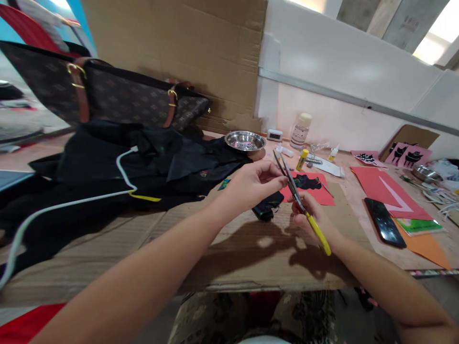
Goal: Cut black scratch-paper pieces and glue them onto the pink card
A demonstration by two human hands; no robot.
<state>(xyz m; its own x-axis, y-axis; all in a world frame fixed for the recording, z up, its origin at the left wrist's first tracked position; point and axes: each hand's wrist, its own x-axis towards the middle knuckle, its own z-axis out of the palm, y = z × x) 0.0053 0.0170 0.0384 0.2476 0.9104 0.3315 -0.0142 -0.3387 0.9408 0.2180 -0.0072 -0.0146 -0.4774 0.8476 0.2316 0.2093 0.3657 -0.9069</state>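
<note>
My right hand is closed around yellow-handled scissors, whose blades point up and away from me, slightly apart. My left hand has thumb and fingertips pinched together right beside the blades. Whatever lies in that pinch is too small or hidden to make out. Beneath the hands lies a bunched scrap of black cloth on the cardboard. Just beyond the scissors, a red sheet carries a dark, ragged-edged cloth shape. A small green patterned scrap sits left of my left hand.
Black cloth with a white cable covers the left side, before a brown handbag. Behind stand a metal bowl, glue stick and bottle. A phone and red paper lie right.
</note>
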